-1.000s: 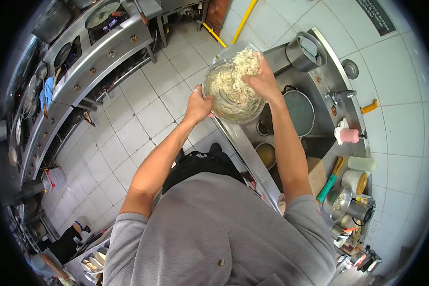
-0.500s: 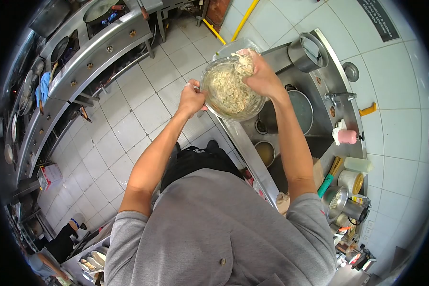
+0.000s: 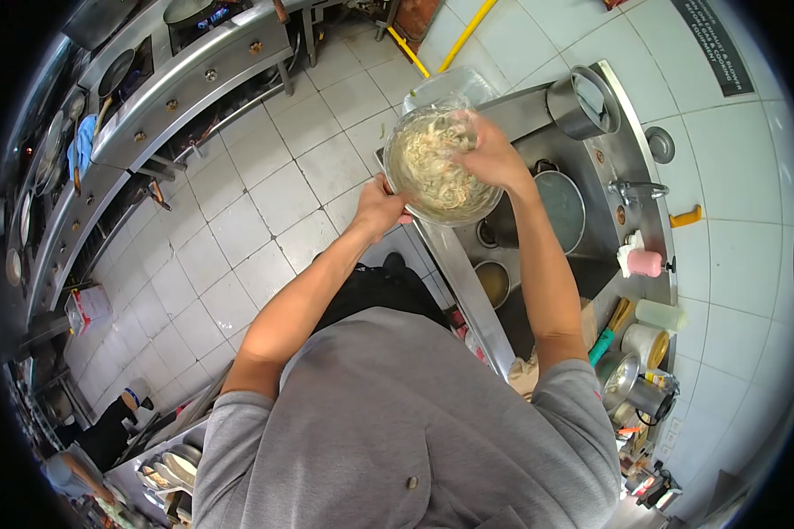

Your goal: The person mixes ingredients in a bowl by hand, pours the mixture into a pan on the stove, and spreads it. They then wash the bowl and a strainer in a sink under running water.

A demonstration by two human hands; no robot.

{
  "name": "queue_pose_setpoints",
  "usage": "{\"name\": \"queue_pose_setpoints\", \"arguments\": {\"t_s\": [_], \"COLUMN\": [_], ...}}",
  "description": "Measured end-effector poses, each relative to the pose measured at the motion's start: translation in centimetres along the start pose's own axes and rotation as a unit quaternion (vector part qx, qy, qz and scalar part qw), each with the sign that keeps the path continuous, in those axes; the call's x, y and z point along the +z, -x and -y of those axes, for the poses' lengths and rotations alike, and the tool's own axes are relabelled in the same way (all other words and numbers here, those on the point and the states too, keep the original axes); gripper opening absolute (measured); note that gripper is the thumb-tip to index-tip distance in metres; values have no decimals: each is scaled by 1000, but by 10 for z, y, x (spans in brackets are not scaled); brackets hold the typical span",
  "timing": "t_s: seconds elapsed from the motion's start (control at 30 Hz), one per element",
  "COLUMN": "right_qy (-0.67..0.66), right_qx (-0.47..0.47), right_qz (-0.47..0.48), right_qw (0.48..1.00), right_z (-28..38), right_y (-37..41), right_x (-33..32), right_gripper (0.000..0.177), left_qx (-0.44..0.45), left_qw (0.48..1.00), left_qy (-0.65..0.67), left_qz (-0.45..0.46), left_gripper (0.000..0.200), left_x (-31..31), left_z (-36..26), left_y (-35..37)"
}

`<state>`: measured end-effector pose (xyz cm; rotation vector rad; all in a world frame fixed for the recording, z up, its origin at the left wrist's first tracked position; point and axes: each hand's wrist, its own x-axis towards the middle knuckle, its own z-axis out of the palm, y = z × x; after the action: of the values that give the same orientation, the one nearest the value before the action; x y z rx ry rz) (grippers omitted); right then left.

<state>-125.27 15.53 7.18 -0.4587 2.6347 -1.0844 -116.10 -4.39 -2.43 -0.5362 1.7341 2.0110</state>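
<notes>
A round, see-through-looking bowl (image 3: 445, 218) is held up in front of me near the sink's corner. It contains a pale shredded mixture (image 3: 432, 167) with darker bits in it. My left hand (image 3: 382, 210) grips the bowl's near left rim, fingers curled against the side. From the right, my right hand (image 3: 492, 157) reaches over the rim into the mixture. Motion smears its fingers, and their tips are partly lost in the shreds. Just behind the bowl sits a clear plastic container (image 3: 472, 84).
Right of me is a steel sink (image 3: 525, 322) with a pot of liquid (image 3: 560, 212), a faucet (image 3: 640, 189) and a tall pot (image 3: 582, 104) at its far end. A stove counter (image 3: 185, 84) with pans curves along the left. Another person (image 3: 106, 436) is at lower left.
My right hand has dropped from the far rim, where it held a clump of the mixture, deeper into the bowl. The bowl and left hand have shifted slightly right in view.
</notes>
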Motion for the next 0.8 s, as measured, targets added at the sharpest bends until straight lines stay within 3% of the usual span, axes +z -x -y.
{"name": "queue_pose_setpoints", "arguments": {"t_s": [0.07,0.2,0.33,0.43,0.47,0.57,0.67,0.77,0.8], "right_qy": [23,-17,-9,82,80,-22,-136,-204,-136], "right_qx": [83,71,-25,-46,-63,-38,36,4,-73], "right_qz": [52,-42,40,87,67,-4,32,12,19], "right_qw": [995,996,999,992,993,999,989,979,988], "right_z": [-18,-74,-40,-21,-58,-58,-26,-1,5], "right_y": [-2,-9,-15,-6,-24,-30,-31,-34,-33], "right_x": [-3,55,84,57,63,35,9,3,0], "right_gripper": [66,78,68,56,43,35,33,31,32], "left_qx": [0,78,76,72,83,76,78,81,79], "left_qw": [1000,997,995,994,993,993,992,989,988], "left_qy": [-7,11,-49,-61,-50,-30,8,43,46], "left_qz": [-14,-21,-47,-63,-61,-85,-98,-120,-128], "left_gripper": [26,29,32,29,28,26,23,20,19], "left_x": [2,18,15,8,7,7,3,-2,-3], "left_z": [-2,2,-17,-16,-9,-14,-12,-10,-13], "left_y": [0,3,6,2,-3,-1,-4,-5,-2]}}
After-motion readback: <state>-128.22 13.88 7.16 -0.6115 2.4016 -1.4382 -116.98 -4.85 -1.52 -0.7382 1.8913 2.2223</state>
